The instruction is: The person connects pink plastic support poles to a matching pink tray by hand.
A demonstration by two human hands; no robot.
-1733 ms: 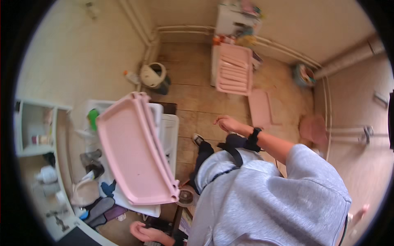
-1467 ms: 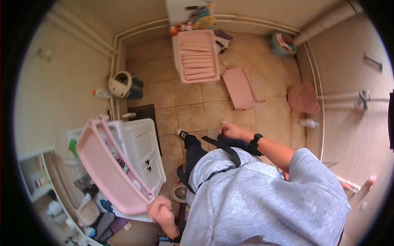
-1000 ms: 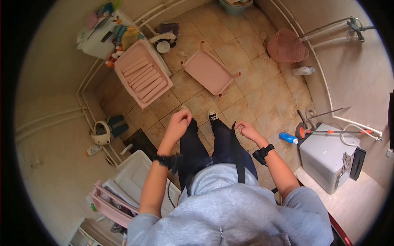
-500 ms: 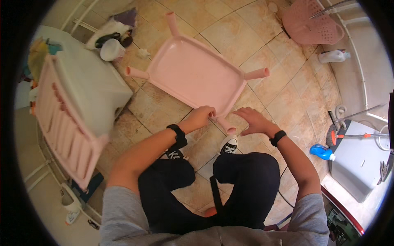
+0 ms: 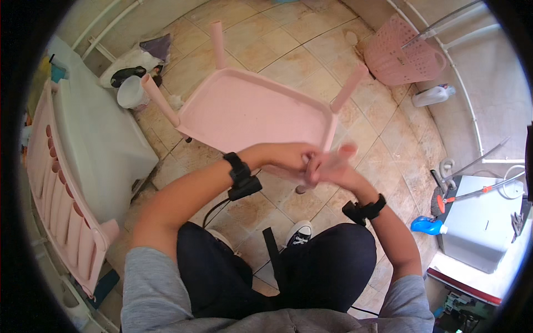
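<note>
A pink plastic shelf tier, shaped like a shallow tray, lies before me with tubular legs pointing up at its corners. The far left leg, left leg and right leg stand free. Both hands meet at the near corner. My left hand is closed at that corner, its grip partly hidden. Across from it, my right hand, smeared by motion, wraps around the near leg, whose open end shows beyond it. A small dark foot or wheel shows beneath the corner.
Another pink slatted shelf piece leans at left against a whitish bench-like block. A white tub stands behind it. At right are a pink basket, a white bottle, a blue bottle and a grey box.
My right hand, open and apart before, has come over to the near leg beside my left hand. The near leg's end now points up and right. The whole view has shifted.
</note>
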